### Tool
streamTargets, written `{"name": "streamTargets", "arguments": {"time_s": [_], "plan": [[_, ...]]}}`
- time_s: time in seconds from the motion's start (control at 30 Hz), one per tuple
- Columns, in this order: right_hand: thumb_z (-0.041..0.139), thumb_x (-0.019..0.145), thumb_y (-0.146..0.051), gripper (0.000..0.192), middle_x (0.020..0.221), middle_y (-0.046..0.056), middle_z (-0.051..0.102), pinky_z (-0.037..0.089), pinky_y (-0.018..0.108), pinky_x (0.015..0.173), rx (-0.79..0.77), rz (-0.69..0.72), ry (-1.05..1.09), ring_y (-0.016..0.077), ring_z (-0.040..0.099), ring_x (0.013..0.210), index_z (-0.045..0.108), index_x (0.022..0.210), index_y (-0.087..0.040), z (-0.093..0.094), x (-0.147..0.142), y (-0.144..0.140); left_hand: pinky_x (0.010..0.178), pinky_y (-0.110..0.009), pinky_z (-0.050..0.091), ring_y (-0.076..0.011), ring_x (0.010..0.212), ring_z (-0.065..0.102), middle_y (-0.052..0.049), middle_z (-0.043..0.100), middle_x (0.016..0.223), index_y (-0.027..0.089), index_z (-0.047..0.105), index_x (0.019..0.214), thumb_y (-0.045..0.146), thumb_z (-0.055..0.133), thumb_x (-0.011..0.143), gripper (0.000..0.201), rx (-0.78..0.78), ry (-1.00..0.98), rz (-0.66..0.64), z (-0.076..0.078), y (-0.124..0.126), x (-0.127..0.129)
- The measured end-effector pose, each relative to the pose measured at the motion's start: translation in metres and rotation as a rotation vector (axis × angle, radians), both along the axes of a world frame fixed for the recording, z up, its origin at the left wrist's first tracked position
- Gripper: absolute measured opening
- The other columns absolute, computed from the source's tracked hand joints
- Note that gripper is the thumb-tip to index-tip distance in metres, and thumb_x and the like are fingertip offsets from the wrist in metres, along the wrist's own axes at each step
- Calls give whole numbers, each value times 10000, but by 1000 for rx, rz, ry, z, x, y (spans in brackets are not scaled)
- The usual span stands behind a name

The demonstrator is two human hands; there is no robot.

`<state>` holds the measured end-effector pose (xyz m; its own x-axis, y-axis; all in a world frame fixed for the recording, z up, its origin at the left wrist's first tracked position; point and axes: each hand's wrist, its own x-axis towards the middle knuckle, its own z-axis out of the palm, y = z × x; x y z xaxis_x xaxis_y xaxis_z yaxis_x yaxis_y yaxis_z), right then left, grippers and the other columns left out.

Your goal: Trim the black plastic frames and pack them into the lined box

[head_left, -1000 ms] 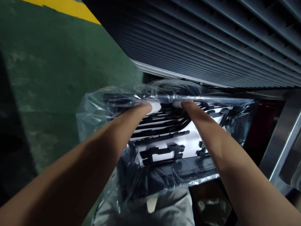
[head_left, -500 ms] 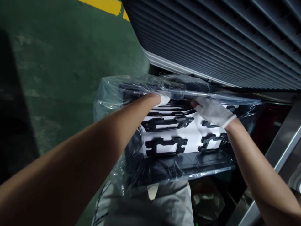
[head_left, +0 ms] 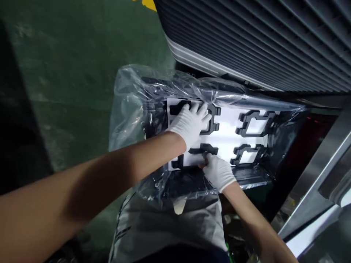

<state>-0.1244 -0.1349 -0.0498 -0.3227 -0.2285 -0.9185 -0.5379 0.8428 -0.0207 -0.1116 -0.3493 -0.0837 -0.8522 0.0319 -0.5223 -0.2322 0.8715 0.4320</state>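
Black plastic frames, each with an open middle, lie in two rows on a white sheet (head_left: 225, 140) inside a bag-lined dark box. My left hand (head_left: 190, 122), in a white glove, rests with fingers spread on the far left frame (head_left: 214, 118), hiding much of it. Closer to me, my gloved right hand (head_left: 218, 173) has its fingers bent together at the right end of the near left frame (head_left: 179, 160); its fingertips are partly hidden. To the right lie the far right frame (head_left: 256, 133) and the near right frame (head_left: 237, 160), both untouched.
Clear plastic bag film (head_left: 128, 98) spills over the box's left and far sides. A large grey ribbed panel (head_left: 233, 47) rises just beyond the box. Metal framing (head_left: 309, 197) stands at the right, and green floor (head_left: 82, 73) lies to the left.
Both hands have come nearer from the box's far side. The tilted layers there no longer show; the white sheet now lies flat with frames in both rows. The right hand has moved leftward too.
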Motion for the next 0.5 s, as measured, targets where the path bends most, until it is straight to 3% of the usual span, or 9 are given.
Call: {"name": "streamTargets", "arguments": {"time_s": [0.07,0.17,0.23,0.33,0.4,0.5], "plan": [[819,1110,-376,419,1301,195,860,649,378,944,83,19,25,349,861,1186,753,1459,-154,-7,12,-11,1498,-716,204,-497,1842,281,-168,268,2036,220,536,1840,332,786,1010,874,-21,-7,-17,-17,8,0],[591,1198,-234,341,1314,254,830,672,385,939,144,47,98,333,879,1143,722,1482,-97,-15,24,-20,1521,-722,44,-489,1881,155,-127,218,2055,256,494,1868,413,803,1020,916,-11,6,-25,-35,8,-2],[446,1206,-142,398,1315,267,822,677,387,940,148,59,106,323,882,1135,727,1484,-93,-14,25,-21,1514,-734,-9,-501,1888,94,-118,203,2058,269,457,1888,490,796,1031,948,57,-7,5,-34,6,-2],[557,1204,-229,357,1348,248,831,671,407,998,108,72,53,351,866,1214,747,1489,-127,-1,16,-15,1497,-765,-66,-496,1897,7,-90,176,2061,302,392,1923,511,743,1066,950,160,-19,58,-21,13,4],[604,1215,-340,351,1363,228,844,661,417,1020,107,61,54,361,863,1231,762,1472,-160,9,5,-10,1512,-736,-72,-439,1909,1,-53,220,2050,352,356,1942,408,668,1096,904,208,-8,36,-15,27,18],[552,1252,-446,385,1353,196,870,649,398,1022,190,-8,98,341,872,1233,795,1426,-204,13,-5,-5,1548,-644,44,-386,1895,166,-67,353,2015,336,326,1958,216,568,1074,924,259,-23,-42,-20,53,47]]}}
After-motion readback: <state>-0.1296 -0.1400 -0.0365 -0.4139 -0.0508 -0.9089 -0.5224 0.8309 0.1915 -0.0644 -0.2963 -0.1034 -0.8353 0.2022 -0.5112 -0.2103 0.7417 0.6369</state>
